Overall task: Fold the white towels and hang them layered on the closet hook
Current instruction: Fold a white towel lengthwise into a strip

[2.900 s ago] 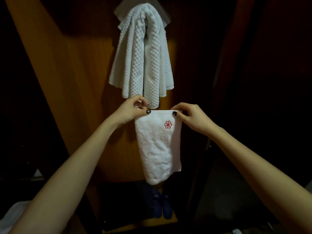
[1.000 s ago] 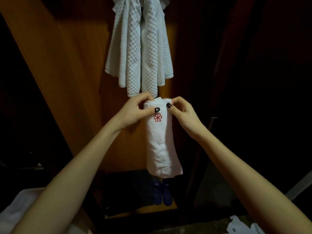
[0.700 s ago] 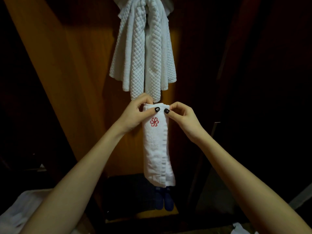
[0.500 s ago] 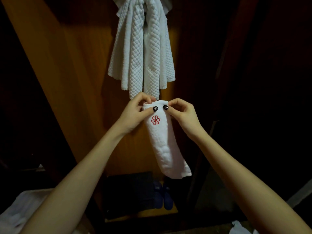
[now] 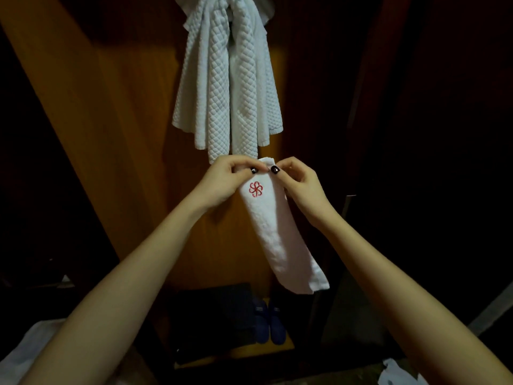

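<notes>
White terry towel (image 5: 277,234), one item, folded into a long narrow strip. It is held in the air in front of the closet's wooden back panel (image 5: 125,140). The top end is pinched; the lower end hangs free and slants down to the right. A red flower-shaped emblem (image 5: 255,189) sits near the top, facing the camera.

Left hand (image 5: 219,184): fingers (image 5: 231,162) curled round the strip's top left corner, thumb on the front, dark-polished nail showing.

Right hand (image 5: 301,187): fingers (image 5: 294,163) curled, pinching the top right corner, thumb on the front. The two thumbs almost meet.

White quilted towel (image 5: 222,87), one item, bunched and hanging against the panel directly above the hands. Its lowest tip reaches the left hand's knuckles; whether it touches cannot be told. Its top runs out of frame.

Closet floor: one pair of dark blue slippers (image 5: 270,326), side by side, below the strip. A dark flat item (image 5: 216,309) lies just left of them, its kind not discernible.

Lower left corner: white cloth (image 5: 25,345), blurred, behind the left forearm.

Lower right corner: small crumpled white item (image 5: 394,373), partly cut off.
</notes>
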Available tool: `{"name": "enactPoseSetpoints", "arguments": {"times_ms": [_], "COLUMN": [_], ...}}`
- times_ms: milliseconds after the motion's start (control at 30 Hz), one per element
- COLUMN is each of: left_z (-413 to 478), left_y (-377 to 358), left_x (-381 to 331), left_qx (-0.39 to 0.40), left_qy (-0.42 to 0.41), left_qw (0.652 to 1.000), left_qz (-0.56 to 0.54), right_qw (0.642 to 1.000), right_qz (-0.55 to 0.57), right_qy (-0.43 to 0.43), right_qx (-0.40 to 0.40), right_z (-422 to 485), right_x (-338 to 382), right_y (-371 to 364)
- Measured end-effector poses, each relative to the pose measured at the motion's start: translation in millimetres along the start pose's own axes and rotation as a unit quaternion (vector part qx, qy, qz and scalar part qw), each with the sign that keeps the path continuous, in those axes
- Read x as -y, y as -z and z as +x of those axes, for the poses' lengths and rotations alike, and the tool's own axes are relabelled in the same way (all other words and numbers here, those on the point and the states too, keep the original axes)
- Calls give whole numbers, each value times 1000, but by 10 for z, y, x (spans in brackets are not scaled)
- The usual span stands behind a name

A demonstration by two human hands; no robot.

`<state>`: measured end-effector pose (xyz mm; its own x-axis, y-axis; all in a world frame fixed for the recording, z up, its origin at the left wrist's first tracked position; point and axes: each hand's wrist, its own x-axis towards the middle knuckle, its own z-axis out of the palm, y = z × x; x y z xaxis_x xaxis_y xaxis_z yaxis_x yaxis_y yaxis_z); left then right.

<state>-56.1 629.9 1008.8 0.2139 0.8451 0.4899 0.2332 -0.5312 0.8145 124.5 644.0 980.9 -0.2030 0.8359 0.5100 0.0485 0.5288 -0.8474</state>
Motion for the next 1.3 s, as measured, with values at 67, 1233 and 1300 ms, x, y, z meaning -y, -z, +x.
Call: {"name": "enactPoseSetpoints", "arguments": {"times_ms": [67, 1233, 1300], "left_z": [60, 722, 707], "left_y": [-1, 175, 219], "left_x": [-1, 425, 505], "left_qx": [-24, -198, -211], "left_qy": [4, 117, 131], "left_qw": [1000, 951, 944], "left_qz": [-6, -208, -215], "right_qw": [999, 973, 976], "right_qz": [-11, -169, -164], "right_qy": [-37, -100, -100], "right_qx": [22, -122, -102], "right_z": [-46, -928, -920], "right_x": [-52, -847, -800], "right_y": [39, 508, 632]}}
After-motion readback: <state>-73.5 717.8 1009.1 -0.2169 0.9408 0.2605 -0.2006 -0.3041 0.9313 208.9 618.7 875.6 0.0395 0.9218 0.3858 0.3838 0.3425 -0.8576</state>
